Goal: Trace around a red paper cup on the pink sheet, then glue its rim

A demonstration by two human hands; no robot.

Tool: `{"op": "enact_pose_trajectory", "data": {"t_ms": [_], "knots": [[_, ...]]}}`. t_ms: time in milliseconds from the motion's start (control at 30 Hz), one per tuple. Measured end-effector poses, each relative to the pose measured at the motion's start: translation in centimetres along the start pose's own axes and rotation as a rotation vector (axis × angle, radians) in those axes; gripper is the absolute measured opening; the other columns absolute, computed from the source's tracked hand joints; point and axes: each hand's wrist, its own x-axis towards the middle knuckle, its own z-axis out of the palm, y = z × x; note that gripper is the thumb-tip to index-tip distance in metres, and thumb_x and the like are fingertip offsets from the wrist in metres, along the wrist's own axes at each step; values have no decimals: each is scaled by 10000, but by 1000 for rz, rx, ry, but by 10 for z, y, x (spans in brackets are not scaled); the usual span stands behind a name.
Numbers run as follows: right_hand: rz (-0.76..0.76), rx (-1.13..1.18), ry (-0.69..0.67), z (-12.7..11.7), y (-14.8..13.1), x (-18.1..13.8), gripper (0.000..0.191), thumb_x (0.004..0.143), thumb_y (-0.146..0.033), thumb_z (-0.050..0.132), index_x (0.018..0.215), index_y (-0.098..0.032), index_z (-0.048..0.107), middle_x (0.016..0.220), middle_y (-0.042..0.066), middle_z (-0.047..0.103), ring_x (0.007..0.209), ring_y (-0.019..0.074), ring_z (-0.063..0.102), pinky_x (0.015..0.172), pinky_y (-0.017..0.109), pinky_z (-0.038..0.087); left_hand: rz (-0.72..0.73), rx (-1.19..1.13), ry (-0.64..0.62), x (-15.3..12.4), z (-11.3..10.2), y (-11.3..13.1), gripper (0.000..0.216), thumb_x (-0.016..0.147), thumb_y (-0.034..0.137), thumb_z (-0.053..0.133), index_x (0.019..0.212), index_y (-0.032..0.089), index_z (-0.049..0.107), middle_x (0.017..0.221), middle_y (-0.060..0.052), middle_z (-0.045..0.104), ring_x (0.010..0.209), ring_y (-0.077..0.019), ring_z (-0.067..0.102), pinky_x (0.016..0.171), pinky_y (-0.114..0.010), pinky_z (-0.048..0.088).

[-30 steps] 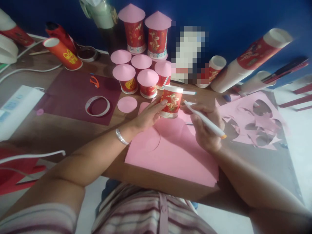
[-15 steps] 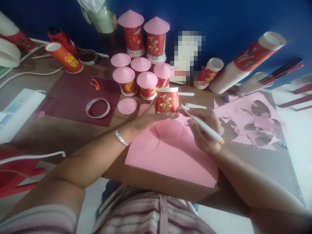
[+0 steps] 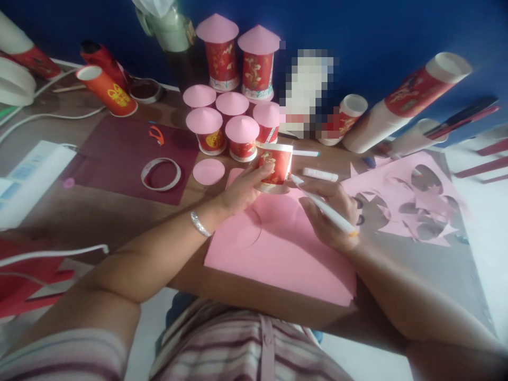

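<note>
A short red paper tube [image 3: 280, 163] with a gold pattern and white rims is gripped in my left hand [image 3: 251, 182], the thumb lying across its side. My right hand [image 3: 332, 211] holds a white marker pen [image 3: 327, 212] with an orange end, its tip pointing at the tube's right edge; whether it touches, I cannot tell. Below both hands lies a stack of pink paper [image 3: 278, 254] with a circle outline on it. Behind the tube stand several red tubes with pink cone roofs [image 3: 242, 129]. A pink paper disc [image 3: 208, 172] rests beside my left hand.
A pen cap [image 3: 319, 174] lies near my right hand. Cut pink scraps [image 3: 397, 196] are on the right, below tall tubes [image 3: 408, 100]. To the left are a white ring [image 3: 161, 188] on a dark red sheet [image 3: 119, 153], orange scissors [image 3: 157, 136] and a white box [image 3: 39, 180].
My left hand has turned the tube, and the thumb has moved up onto its side. The right hand has shifted slightly left and down with the marker pen.
</note>
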Motion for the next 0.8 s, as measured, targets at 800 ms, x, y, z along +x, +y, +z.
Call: {"op": "enact_pose_trajectory", "data": {"t_ms": [800], "knots": [[-297, -15, -56, 2, -8, 1, 172, 959, -105, 685, 1090, -207, 639, 828, 35, 749, 707, 164, 754, 626, 269, 637, -23, 49, 26, -3, 1, 0, 408, 927, 393, 751, 1273, 193, 665, 1297, -100, 758, 1296, -322, 694, 1153, -524, 542]]}}
